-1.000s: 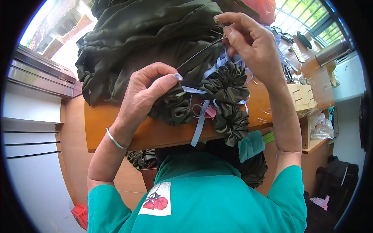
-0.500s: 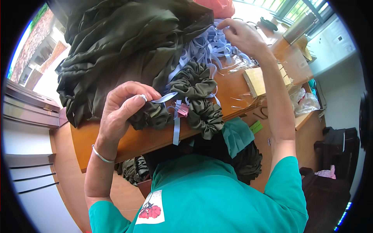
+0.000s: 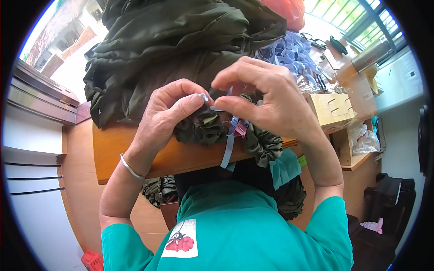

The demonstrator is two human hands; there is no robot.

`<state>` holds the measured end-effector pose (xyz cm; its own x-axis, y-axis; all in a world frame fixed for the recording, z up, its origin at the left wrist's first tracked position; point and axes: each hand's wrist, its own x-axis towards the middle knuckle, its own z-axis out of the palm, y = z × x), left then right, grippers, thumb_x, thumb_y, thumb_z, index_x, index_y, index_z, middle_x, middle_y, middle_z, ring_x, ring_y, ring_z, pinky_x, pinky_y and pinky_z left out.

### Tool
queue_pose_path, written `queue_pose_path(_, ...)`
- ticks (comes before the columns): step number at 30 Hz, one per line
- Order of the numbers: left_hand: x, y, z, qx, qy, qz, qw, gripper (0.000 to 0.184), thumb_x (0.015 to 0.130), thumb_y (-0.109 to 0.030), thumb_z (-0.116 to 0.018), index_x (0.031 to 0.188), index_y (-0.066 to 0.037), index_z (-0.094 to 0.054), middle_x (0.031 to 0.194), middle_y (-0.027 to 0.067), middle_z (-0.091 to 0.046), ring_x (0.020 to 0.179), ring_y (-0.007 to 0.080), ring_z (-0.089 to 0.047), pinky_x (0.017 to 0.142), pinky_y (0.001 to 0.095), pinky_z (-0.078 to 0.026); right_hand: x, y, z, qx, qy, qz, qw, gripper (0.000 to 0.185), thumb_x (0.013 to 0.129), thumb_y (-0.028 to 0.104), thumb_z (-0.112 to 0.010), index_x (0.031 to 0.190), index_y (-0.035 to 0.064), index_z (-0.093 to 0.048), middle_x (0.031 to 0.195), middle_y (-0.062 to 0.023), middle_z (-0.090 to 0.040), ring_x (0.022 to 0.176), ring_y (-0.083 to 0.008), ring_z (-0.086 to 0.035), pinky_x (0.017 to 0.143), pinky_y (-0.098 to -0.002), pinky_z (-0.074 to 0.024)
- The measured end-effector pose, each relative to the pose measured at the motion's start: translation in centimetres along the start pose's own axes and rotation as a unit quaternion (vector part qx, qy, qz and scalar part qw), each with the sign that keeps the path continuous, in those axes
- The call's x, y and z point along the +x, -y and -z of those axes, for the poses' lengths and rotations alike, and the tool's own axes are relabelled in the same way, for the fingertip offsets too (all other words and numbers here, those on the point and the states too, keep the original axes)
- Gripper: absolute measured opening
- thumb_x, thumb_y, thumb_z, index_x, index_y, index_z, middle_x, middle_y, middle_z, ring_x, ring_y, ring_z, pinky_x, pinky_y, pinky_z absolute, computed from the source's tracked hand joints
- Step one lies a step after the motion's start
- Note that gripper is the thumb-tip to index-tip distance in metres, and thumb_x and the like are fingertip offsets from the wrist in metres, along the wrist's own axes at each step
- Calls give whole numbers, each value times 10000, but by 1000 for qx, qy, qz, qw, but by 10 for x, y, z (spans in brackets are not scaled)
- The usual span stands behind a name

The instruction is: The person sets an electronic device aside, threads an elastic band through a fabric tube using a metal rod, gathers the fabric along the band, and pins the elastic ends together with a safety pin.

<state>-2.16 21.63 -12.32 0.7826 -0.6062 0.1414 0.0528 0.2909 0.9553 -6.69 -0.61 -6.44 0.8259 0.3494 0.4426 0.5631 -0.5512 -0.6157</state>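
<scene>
My left hand is pinched on the end of a pale blue ribbon, with a small whitish bunch showing at its fingertips. Close beside it, my right hand is curved, its thumb and forefinger apart around the ribbon; its other fingertips are partly hidden. Below the hands, a dark green gathered fabric ring lies at the table edge, and another scrunchie-like ring is to its right. Between them a pink clip sits by a hanging ribbon strip.
A large heap of dark green fabric covers the far left of the wooden table. Behind my right hand are tangled pale blue ribbons. A pale wooden block with metal pins stands at right, near black scissors.
My right hand has come back from the ribbon pile to my left hand. My left hand has moved slightly right and up, still pinching the ribbon. The view has shifted.
</scene>
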Motion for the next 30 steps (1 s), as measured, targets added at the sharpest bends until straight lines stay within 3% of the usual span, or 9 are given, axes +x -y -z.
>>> queue_pose_path(4,-1,0,2,23,-7,-2,1000,164,975,-183,-688,1006,-24,-703,911,-5,-690,808,50,-607,746,200,-499,2,-6,-14,-36,-7,38,999,186,865,222,-746,938,58,-699,881,-88,-672,773,-279,-682,676,-382,-549)
queue_pose_path(7,-1,1,0,99,-16,-32,994,165,978,-177,-683,1008,-16,-701,877,-14,-672,776,42,-586,702,200,-489,2,-3,-15,-97,-17,65,993,156,824,99,-786,942,27,-714,845,-83,-667,711,-191,-696,632,-311,-552)
queue_pose_path(10,-3,0,-4,207,-23,-78,975,163,983,-169,-671,1013,-12,-700,859,-15,-661,756,35,-572,670,202,-480,-1,1,-15,-138,-26,81,987,95,807,31,-751,877,22,-686,806,-78,-642,673,-194,-682,607,-310,-546)
queue_pose_path(13,-5,1,-11,262,-17,-80,962,158,985,-161,-660,1021,-13,-700,843,-19,-656,721,28,-558,628,201,-465,-3,-7,-24,-89,-76,55,992,114,784,98,-718,808,75,-609,799,-70,-623,700,-275,-667,591,-382,-536)
queue_pose_path(18,-6,-7,-12,191,22,43,980,174,998,-161,-631,1017,-7,-709,768,-46,-617,636,12,-507,554,189,-412,-1,-19,-24,-51,-202,84,974,89,756,-2,-700,783,57,-639,728,-39,-604,591,-131,-636,536,-267,-510)
queue_pose_path(23,-5,-3,-20,161,19,69,984,190,1007,-151,-595,1030,-14,-724,679,-64,-576,553,-8,-452,493,171,-361,-8,-40,-2,21,-314,-38,948,77,844,-35,-657,904,6,-685,804,16,-654,712,-38,-587,660,-208,-489)
queue_pose_path(25,-4,-5,-16,100,21,96,990,215,1010,-161,-571,987,-4,-716,711,-35,-604,521,-2,-450,477,172,-359,-3,-41,-5,40,-238,19,970,40,779,15,-688,803,32,-662,740,-52,-638,595,-129,-617,542,-260,-486)
queue_pose_path(26,-4,-4,-10,98,31,100,990,218,1014,-194,-587,1013,-20,-719,736,-36,-617,561,6,-471,500,176,-380,-5,-37,-10,-20,-172,67,983,51,784,27,-694,831,34,-677,749,-67,-639,642,-160,-654,573,-277,-510)
queue_pose_path(30,-1,-1,-2,65,46,89,993,227,1010,-230,-610,1011,-31,-720,844,-9,-647,671,28,-526,546,187,-415,-20,-37,-19,44,6,23,999,351,770,128,-774,1094,63,-658,1029,-100,-671,1011,-305,-641,878,-409,-519)
